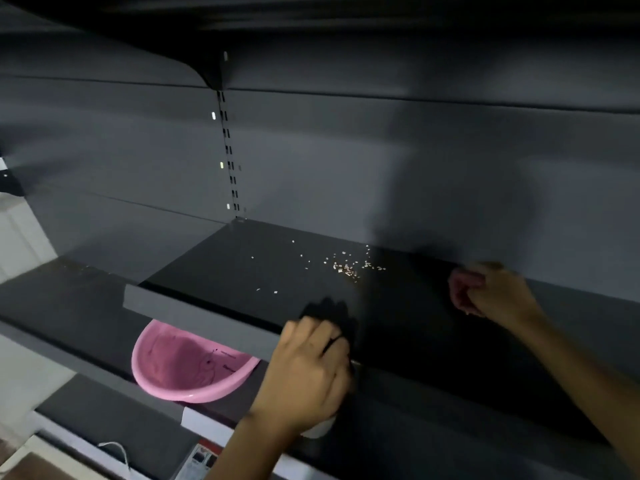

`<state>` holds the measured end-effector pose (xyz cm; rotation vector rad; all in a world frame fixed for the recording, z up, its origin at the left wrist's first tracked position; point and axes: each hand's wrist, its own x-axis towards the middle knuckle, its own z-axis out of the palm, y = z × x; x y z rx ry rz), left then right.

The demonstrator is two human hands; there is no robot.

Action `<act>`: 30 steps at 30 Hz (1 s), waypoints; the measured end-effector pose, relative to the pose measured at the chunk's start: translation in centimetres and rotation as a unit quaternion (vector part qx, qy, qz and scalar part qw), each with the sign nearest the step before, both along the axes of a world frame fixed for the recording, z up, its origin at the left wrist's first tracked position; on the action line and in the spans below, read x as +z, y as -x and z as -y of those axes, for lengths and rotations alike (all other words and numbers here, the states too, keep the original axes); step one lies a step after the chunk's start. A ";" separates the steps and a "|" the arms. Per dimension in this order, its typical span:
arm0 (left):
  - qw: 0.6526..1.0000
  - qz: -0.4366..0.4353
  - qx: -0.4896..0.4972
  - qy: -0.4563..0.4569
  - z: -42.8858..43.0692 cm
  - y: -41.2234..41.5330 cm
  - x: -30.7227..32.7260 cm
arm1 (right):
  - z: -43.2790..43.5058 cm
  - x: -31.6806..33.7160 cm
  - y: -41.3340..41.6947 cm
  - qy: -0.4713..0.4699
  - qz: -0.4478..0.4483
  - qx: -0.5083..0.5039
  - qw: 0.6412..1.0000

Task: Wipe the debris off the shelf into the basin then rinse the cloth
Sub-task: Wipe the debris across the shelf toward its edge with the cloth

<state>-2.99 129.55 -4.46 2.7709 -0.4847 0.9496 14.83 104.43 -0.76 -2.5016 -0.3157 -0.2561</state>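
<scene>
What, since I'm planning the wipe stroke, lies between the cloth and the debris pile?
Only bare, shadowed shelf separates the cloth from the debris, seen in the head view.

Dim grey back panel (346, 150) w/ slotted upright (230, 161)

The matt black metal shelf (242, 268) has a mid-grey front lip. The small crumbs of debris (346, 268) scattered on it are pale cream. At near left, the round pink plastic basin (194, 372) shows faint dark markings inside. At right, the crumpled cloth (464, 282) is dusky pink. The far metal back panel (346, 150) is plain slate grey.
</scene>
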 end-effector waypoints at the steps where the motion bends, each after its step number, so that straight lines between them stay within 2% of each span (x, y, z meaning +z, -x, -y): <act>1: 1.000 -0.005 -0.001 -0.009 -0.8 -0.6 0.4 | 0.2 -0.8 -0.1 0.053 -0.024 -0.020 0.998; 3: 1.000 -0.015 -0.015 -0.012 -2.1 -1.5 0.8 | -0.4 -2.3 0.2 0.109 -0.051 -0.037 0.992; 9: 0.993 -0.076 -0.088 0.005 -4.2 -3.3 1.6 | -6.0 -1.6 0.0 0.129 -0.050 -0.066 0.988; 15: 0.980 -0.115 -0.160 -0.021 -6.8 -4.3 1.9 | -16.2 -1.6 0.1 0.092 0.008 -0.019 0.996; 18: 0.977 -0.122 -0.173 -0.018 -7.2 -4.4 1.5 | -19.6 -1.1 0.5 0.065 0.007 -0.016 0.998; 20: 0.978 -0.120 -0.167 -0.018 -7.2 -4.3 1.4 | -19.4 -0.2 1.3 -0.005 0.023 -0.033 0.999; 22: 0.979 -0.110 -0.169 -0.019 -7.1 -4.3 1.4 | -17.7 0.9 2.6 -0.018 0.062 -0.074 0.995; 25: 0.979 -0.082 -0.182 -0.031 -6.9 -4.5 1.0 | -13.2 2.4 5.2 0.030 0.031 -0.136 0.990; 30: 0.982 -0.059 -0.177 -0.039 -6.7 -4.5 0.6 | -8.9 0.4 9.1 0.146 -0.056 -0.163 0.974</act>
